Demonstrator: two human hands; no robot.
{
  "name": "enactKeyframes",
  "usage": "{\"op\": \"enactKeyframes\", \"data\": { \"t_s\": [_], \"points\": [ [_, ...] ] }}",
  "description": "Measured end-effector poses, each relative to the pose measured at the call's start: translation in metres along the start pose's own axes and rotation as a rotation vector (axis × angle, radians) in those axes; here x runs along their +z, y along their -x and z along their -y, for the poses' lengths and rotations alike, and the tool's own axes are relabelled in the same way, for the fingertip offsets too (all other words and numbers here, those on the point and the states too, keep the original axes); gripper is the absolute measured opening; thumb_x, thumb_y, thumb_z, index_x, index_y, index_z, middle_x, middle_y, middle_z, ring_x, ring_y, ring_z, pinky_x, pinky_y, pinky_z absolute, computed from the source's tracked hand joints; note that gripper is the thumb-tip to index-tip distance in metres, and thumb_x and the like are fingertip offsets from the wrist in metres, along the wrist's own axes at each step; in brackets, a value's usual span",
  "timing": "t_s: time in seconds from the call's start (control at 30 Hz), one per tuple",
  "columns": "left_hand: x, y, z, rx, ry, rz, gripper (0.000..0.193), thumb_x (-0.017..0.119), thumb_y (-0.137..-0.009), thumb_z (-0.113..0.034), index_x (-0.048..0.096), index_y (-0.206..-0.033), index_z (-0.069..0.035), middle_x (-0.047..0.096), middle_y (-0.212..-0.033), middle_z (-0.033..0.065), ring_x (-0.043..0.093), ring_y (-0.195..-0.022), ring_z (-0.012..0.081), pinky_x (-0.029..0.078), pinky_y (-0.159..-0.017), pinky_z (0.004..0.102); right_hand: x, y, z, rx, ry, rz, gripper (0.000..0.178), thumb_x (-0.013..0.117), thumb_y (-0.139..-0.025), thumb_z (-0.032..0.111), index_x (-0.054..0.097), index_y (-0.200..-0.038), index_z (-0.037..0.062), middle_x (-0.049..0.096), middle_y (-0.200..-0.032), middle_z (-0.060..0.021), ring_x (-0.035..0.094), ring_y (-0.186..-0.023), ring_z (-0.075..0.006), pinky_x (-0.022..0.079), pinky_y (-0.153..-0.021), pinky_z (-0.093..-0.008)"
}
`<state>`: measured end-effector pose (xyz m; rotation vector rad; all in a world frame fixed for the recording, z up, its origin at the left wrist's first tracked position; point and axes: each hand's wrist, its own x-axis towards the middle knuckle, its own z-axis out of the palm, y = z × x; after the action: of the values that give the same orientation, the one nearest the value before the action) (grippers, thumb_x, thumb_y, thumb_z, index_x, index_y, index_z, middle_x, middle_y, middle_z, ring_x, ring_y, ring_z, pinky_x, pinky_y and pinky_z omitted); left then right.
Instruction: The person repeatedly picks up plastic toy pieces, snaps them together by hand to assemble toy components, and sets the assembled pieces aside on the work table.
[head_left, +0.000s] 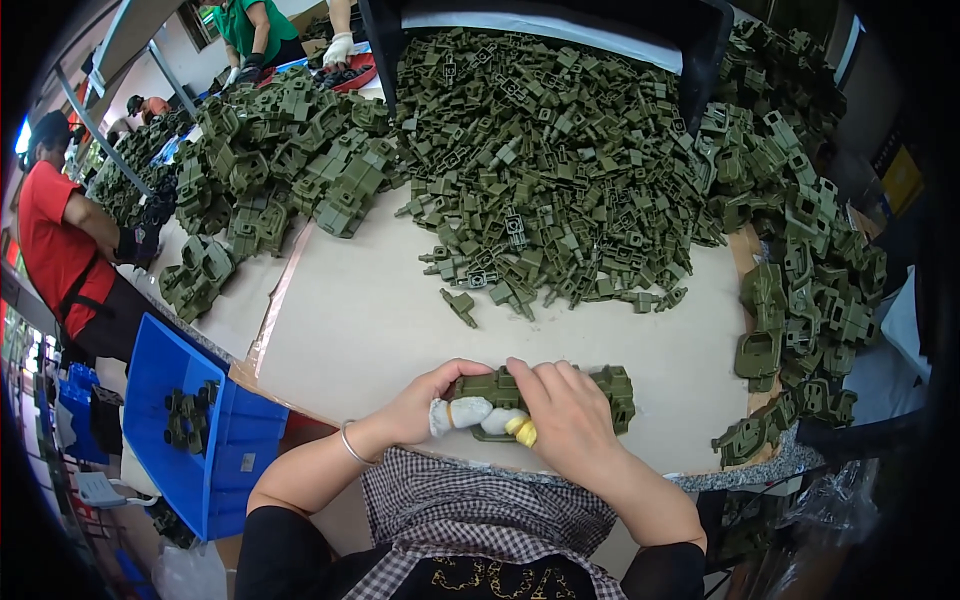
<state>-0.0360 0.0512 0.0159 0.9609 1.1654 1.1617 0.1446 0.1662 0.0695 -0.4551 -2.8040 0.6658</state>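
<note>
Close to my body, at the table's front edge, lies an olive-green plastic toy vehicle body. My left hand grips its left end, fingers behind and thumb in front. My right hand is closed over the middle of the body, covering much of it. White wraps cover the thumbs, and a yellow band shows at the right one. Whether a small part sits under the right fingers is hidden. Beyond the hands spreads a big heap of small olive-green plastic turret-like parts, a few lying loose at its near edge.
More green vehicle bodies are piled at the left and right. A dark bin stands tipped behind the heap. A blue crate sits low at the left. Co-workers, one in a red shirt, work along the left.
</note>
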Motion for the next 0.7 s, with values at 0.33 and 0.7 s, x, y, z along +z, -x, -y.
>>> {"op": "enactKeyframes", "data": {
  "t_s": [0.33,0.7],
  "points": [
    [0.002,0.001,0.002,0.062,-0.131,-0.038,0.046,0.065,-0.080,-0.011,0.044,-0.120,-0.003,0.053,-0.113,0.0077,0.052,-0.101,0.0130,0.043,-0.088,0.0276,-0.009,-0.013,-0.013,-0.115,0.105,0.028,0.043,0.054,-0.070,0.007,0.050,-0.110,-0.0083,0.056,-0.089,-0.0133,0.050,-0.086,-0.0270,0.041,-0.081,-0.0341],
    [0.001,0.003,0.009,0.216,-0.220,-0.040,0.045,0.063,-0.082,-0.013,0.045,-0.123,-0.007,0.053,-0.112,0.0086,0.051,-0.104,0.0153,0.040,-0.090,0.0293,-0.010,-0.006,0.004,0.014,0.022,0.088,0.065,0.072,-0.059,0.024,0.050,-0.113,-0.0037,0.056,-0.100,-0.0174,0.050,-0.098,-0.0288,0.042,-0.084,-0.0371]
  ]
}}
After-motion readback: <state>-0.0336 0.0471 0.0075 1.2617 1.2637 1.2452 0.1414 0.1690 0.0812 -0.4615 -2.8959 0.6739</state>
